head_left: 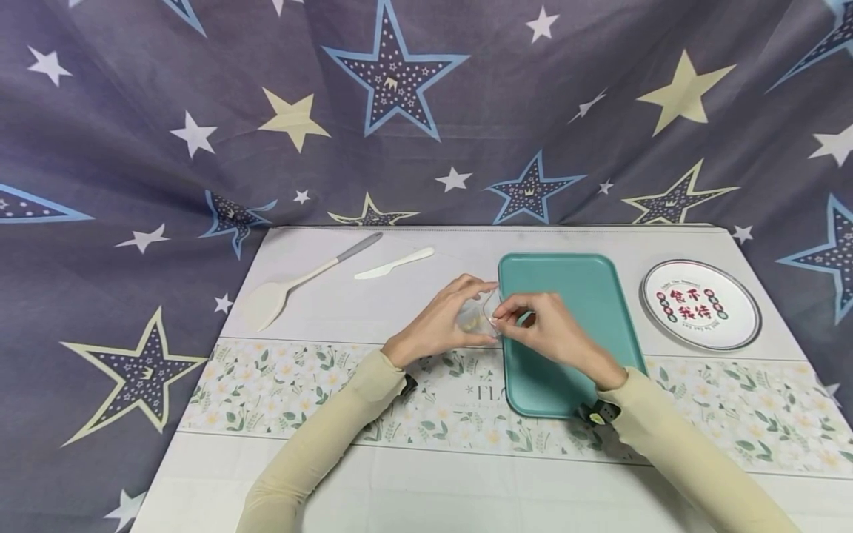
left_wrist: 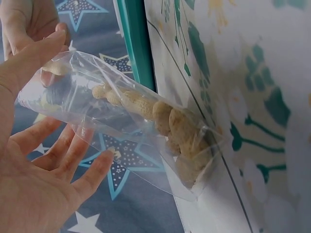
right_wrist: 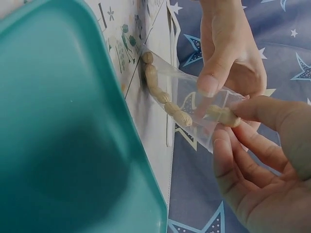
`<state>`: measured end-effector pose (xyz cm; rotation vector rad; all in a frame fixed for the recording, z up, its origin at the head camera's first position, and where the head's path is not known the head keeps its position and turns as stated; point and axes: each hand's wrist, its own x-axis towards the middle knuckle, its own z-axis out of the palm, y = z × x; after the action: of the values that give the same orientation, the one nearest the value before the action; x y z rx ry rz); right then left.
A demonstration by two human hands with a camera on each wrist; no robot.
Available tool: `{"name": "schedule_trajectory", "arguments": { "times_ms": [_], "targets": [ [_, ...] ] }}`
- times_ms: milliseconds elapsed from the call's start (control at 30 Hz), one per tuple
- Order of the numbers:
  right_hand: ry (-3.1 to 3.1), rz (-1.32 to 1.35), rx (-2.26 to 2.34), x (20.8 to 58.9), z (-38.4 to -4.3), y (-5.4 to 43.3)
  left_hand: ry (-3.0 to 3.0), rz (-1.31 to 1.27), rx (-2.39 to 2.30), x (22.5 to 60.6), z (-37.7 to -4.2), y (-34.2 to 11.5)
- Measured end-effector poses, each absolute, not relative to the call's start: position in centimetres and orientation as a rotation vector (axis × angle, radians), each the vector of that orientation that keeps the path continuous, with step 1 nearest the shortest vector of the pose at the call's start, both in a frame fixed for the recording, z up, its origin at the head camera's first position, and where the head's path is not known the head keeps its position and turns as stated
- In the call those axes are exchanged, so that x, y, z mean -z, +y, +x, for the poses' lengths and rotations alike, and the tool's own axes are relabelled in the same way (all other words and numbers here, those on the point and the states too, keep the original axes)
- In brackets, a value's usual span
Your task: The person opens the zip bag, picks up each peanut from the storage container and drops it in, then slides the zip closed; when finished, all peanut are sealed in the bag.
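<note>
My left hand [head_left: 440, 317] holds a clear plastic bag [left_wrist: 85, 104], its thumb on one side near the mouth and its fingers on the other. Several unshelled peanuts [left_wrist: 182, 131] lie along the bottom of the bag, whose lower end is close over the table. With thumb and fingertips, my right hand [head_left: 552, 327] pinches one peanut [right_wrist: 223, 116] at the bag's mouth. Both hands meet at the left edge of a teal tray [head_left: 569, 333], the right one over the tray itself.
A cream spoon-like utensil with a grey-ended handle [head_left: 313, 275] lies at the back left beside a white knife [head_left: 395, 263]. To the right of the tray sits a white plate [head_left: 700, 305] with red lettering. A star-patterned cloth [head_left: 400, 170] hangs behind the table.
</note>
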<state>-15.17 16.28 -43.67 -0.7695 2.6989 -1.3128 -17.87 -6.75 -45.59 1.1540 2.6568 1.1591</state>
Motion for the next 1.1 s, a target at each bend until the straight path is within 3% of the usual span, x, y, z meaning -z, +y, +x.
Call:
{"name": "schedule_trajectory", "arguments": {
  "times_ms": [1100],
  "targets": [
    [2.634, -0.441, 1.471, 44.4, -14.7, 17.7, 2.651, 1.133, -1.167, 45.5, -17.9, -6.7]
  ]
}}
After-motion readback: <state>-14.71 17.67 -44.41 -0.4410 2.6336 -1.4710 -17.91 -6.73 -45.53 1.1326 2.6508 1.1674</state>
